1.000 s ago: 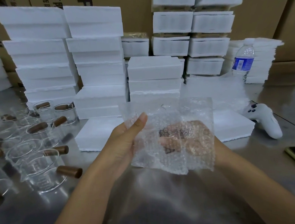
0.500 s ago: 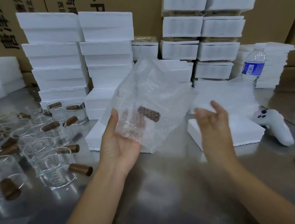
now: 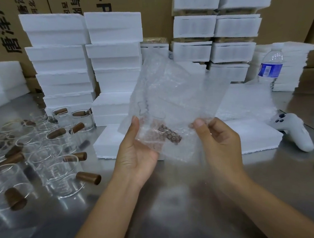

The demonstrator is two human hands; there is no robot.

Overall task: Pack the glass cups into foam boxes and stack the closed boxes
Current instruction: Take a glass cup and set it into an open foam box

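A person stands at a steel worktop (image 3: 168, 202), holding a clear bubble-wrap bag (image 3: 173, 98) up in front of them with both hands. The left hand (image 3: 136, 156) cradles the bag's lower corner, palm up, with the thumb pressed on the front and the fingers behind. The right hand (image 3: 218, 140) pinches the opposite edge between thumb and curled fingers. Held by two sides like this, the bag slants up to the right, probably so that its mouth can be pulled open or straightened.

A brown shape (image 3: 169, 133) shows through the wrap near the left palm. It looks like the wooden handle of a cup, though the bubbles blur it too much to be sure.

Many unwrapped glass cups (image 3: 63, 175) with brown handles stand crowded on the worktop to the person's left, within easy reach. Closed foam boxes (image 3: 57, 51) are stacked in columns behind the bag, against cardboard cartons. Low foam pieces (image 3: 253, 135) lie just beyond the hands, likely waiting to be filled. A water bottle (image 3: 270, 66) and a white controller (image 3: 296, 132) sit to the right.

Half a second ago the left hand held the bag alone, and the right hand hovered open beside it. Now the right hand has taken hold of the edge. A second ago the bag was lower and squarer to the person, with the right hand behind it.
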